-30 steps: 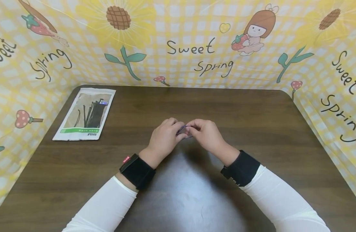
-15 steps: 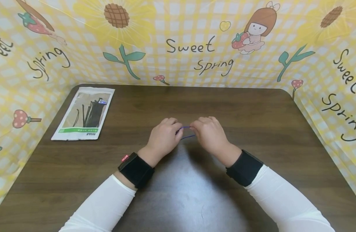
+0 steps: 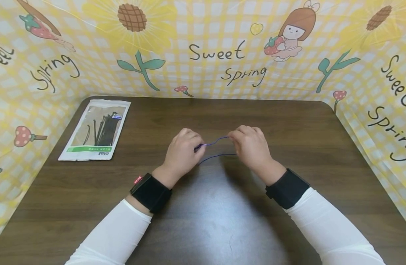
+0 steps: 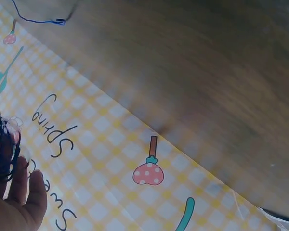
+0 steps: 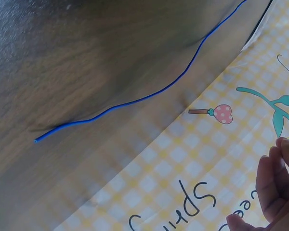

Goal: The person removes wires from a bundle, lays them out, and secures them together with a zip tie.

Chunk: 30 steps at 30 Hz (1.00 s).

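My left hand [image 3: 183, 154] holds a tangled coil of dark blue wire [image 4: 2, 149]; its fingers hide most of the coil in the head view. From it a thin strand of blue wire [image 3: 217, 140] crosses the gap to my right hand [image 3: 253, 151], which pinches the strand between thumb and fingertips. Below, another length of the wire [image 5: 135, 102] stretches in a loose curve over the table, with a cut end showing in the right wrist view. The left wrist view has a small kinked bit of wire [image 4: 60, 21] near its top.
A white packet [image 3: 94, 129] with a see-through window and dark strips inside lies at the table's back left. The brown tabletop [image 3: 209, 221] has rounded back corners. A yellow checked cloth [image 3: 203, 22] hangs behind it and along both sides.
The hands have moved apart, the right hand to the right and slightly back, the left a little to the left. More blue wire now shows stretched between them.
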### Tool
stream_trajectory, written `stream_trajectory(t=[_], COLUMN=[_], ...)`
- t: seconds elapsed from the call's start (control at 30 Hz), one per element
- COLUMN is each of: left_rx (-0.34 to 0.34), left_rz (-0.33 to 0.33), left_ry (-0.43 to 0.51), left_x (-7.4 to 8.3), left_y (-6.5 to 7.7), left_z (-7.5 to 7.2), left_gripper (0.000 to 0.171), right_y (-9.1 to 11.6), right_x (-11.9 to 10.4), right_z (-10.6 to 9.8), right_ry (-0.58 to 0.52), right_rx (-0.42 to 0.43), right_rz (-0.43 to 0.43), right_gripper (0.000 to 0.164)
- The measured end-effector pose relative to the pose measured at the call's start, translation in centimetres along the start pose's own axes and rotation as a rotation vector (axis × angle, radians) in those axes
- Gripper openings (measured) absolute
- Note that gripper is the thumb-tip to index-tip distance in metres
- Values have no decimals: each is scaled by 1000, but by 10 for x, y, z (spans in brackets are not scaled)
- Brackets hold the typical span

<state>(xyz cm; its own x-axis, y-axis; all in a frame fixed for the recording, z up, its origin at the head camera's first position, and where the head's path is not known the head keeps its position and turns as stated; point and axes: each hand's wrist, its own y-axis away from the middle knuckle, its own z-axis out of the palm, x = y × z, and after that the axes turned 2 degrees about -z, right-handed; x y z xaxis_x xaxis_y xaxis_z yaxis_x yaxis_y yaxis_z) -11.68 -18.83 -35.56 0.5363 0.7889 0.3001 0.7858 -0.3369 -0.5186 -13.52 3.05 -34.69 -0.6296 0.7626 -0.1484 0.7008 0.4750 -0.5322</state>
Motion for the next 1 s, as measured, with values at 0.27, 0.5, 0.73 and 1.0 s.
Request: stream_trajectory(t=[0.27,0.5,0.73,1.0], left_rx=[-69,-104,-151,-202], left_rz=[-29,-39,-58,-79], left_ry=[-19,-9,-22,-27], left_x=[-1,-4,-4,-7], left_y=[4,6,9,14], left_z=[-3,-3,-3,-5], left_gripper=[9,8,7,12], right_y=[1,0,2,9], right_x=[4,7,10,20], right_z=[-1,-3,-5,-5], right_ry=[-8,-44,-29,-9], right_rx=[26,32,28,14], right_rz=[-21,-53,-65,-13], right_gripper=[5,5,4,4])
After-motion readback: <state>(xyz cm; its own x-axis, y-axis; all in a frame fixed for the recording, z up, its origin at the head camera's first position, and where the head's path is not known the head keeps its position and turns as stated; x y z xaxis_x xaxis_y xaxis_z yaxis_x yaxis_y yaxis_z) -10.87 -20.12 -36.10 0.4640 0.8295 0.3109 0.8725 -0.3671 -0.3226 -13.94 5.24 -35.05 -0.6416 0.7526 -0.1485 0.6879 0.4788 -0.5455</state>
